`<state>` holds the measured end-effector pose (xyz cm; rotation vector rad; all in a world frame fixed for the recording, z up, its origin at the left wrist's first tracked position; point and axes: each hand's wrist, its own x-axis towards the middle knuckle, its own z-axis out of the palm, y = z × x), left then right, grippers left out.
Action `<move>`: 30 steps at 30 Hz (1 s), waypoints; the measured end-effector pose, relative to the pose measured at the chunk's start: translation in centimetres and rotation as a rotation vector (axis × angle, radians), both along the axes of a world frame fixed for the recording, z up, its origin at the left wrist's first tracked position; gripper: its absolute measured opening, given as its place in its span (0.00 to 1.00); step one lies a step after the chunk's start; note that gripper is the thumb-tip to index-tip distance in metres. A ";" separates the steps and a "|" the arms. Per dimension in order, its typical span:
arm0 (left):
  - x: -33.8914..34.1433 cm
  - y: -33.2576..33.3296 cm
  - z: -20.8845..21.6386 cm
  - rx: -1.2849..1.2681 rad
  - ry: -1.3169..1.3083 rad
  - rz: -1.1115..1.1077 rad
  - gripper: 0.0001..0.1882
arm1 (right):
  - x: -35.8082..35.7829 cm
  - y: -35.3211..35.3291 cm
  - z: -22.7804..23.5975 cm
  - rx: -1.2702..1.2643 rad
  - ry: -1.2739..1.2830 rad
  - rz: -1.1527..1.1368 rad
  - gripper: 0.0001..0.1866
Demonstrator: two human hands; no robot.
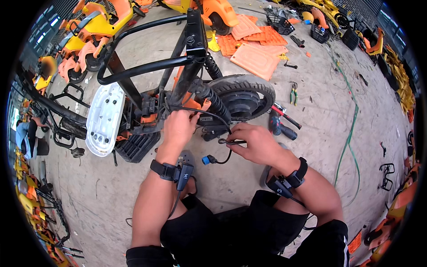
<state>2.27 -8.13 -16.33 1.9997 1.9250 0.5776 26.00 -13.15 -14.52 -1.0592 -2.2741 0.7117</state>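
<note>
A stripped black electric-scooter frame (167, 64) stands in front of me, its rear wheel (242, 98) to the right. My left hand (178, 127) is closed at the frame's lower middle, beside an orange part; what its fingertips pinch is hidden. A black cable (213, 115) runs from just above that hand to my right hand (253, 142), whose fingers are closed on it. Between the same fingers is a dark ring-ended tool (223, 141), probably a wrench. Below, the cable's loose end hangs with a blue connector (207, 159).
Right of the wheel lie a dark power tool (275, 123), a red-and-black tool (287, 116) and green-handled pliers (293, 94). Orange panels (255, 60) are spread behind. A green hose (351, 129) crosses the floor at right. A white footboard (104, 120) sits at left; yellow-orange scooters (95, 29) stand beyond.
</note>
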 end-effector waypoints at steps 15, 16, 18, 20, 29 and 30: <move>-2.6 0.9 -2.0 -0.150 -0.561 -0.124 0.10 | 0.0 0.3 -0.2 -0.026 -0.038 0.012 0.08; -2.7 0.8 -1.9 -0.178 -0.615 -0.119 0.09 | 0.0 0.3 -0.2 -0.023 -0.029 0.018 0.08; -2.5 0.9 -2.0 -0.173 -0.592 -0.140 0.11 | 0.1 0.4 -0.3 -0.036 -0.035 0.013 0.08; -2.4 1.2 -2.4 -0.184 -0.563 -0.121 0.13 | 0.1 0.4 -0.4 -0.044 -0.040 0.014 0.08; -1.6 1.1 -1.5 -0.123 -0.312 -0.098 0.13 | -0.1 0.4 -0.2 -0.036 -0.043 0.009 0.09; -1.7 1.1 -1.7 -0.107 -0.334 -0.100 0.12 | -0.2 0.4 -0.1 -0.042 -0.045 0.012 0.09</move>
